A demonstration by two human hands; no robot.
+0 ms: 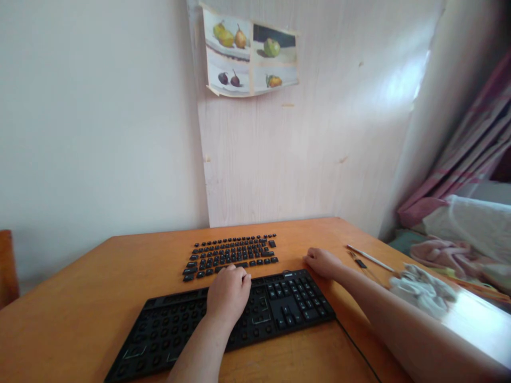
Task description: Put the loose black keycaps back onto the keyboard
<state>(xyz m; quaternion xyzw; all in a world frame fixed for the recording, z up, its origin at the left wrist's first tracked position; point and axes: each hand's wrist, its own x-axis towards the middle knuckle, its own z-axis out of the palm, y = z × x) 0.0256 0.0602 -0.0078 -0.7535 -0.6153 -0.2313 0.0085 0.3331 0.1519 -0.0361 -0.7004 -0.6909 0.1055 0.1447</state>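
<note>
A black keyboard [281, 306] lies at a slant on the table, its left and middle parts stripped to bare sockets and its right-hand keys still fitted. My left hand [228, 292] is over the keyboard's middle, fingers curled near its far edge; anything inside them is hidden. Beyond it, loose black keycaps [227, 255] are laid out in rows on the wood. Just past the keyboard's far right corner my right hand [320, 261] rests low at the table, closed. Its fingertips are turned away, so what they hold, if anything, cannot be seen.
On the right of the wooden table [75, 308] are a thin white stick [371, 258], a small dark tool [360, 263] and a crumpled grey cloth [423, 287]. The keyboard's cable [357, 346] runs toward the front edge. Fruit paintings [251, 58] hang on the wall behind.
</note>
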